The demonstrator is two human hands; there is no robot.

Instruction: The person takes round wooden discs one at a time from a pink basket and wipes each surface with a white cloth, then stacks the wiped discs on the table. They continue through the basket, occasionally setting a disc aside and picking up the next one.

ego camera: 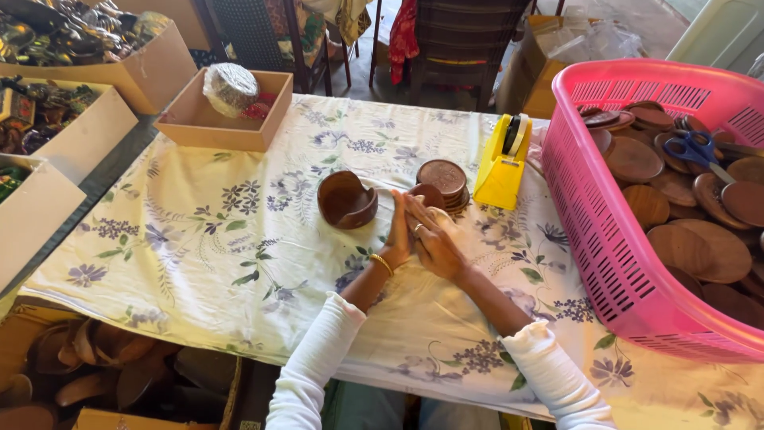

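Note:
My left hand (pixel 398 231) and my right hand (pixel 434 239) are pressed together over the flowered tablecloth (pixel 239 239), holding a small round wooden disc (pixel 428 193) between them; only its top edge shows above the fingers. A gold bangle sits on my left wrist. Just behind the hands stands a short stack of round wooden coasters (pixel 443 181). To the left of the hands is a curved wooden coaster holder (pixel 347 200).
A yellow tape dispenser (pixel 502 163) stands right of the stack. A pink plastic basket (pixel 589 207) at the right holds several wooden discs and blue scissors (pixel 699 150). A shallow cardboard box (pixel 215 123) sits at the back left; more boxes line the left edge.

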